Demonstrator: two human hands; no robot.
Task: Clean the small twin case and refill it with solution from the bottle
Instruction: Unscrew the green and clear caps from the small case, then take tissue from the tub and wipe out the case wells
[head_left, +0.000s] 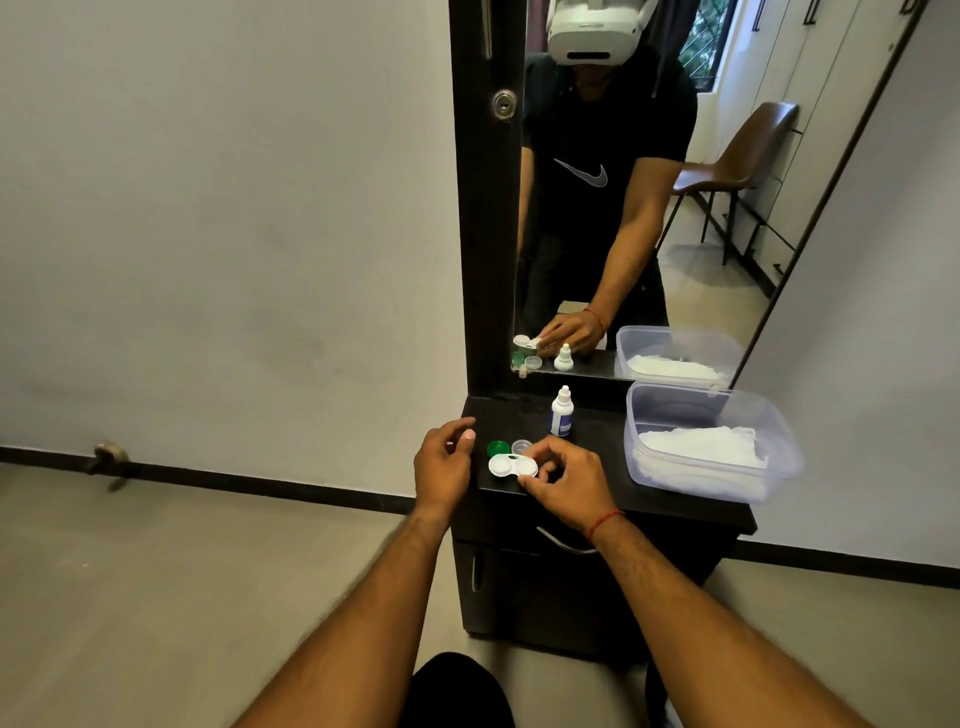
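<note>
The white twin case (506, 465) lies on the black dresser top (597, 467) with both wells uncovered. My right hand (566, 480) pinches its right end between thumb and fingers. Just behind the case lie a green cap (497, 448) and a clear cap (521, 446). The small white solution bottle (561, 413) with a blue label stands upright and capped behind them. My left hand (444, 462) hovers at the dresser's left edge, fingers loosely curled, holding nothing.
A clear plastic tub (727, 410) holding white tissues (701, 449) sits on the dresser's right side. A tall mirror (649, 182) rises behind and reflects the person and a chair. A drawer handle (563, 543) sits below the top; the floor lies to the left.
</note>
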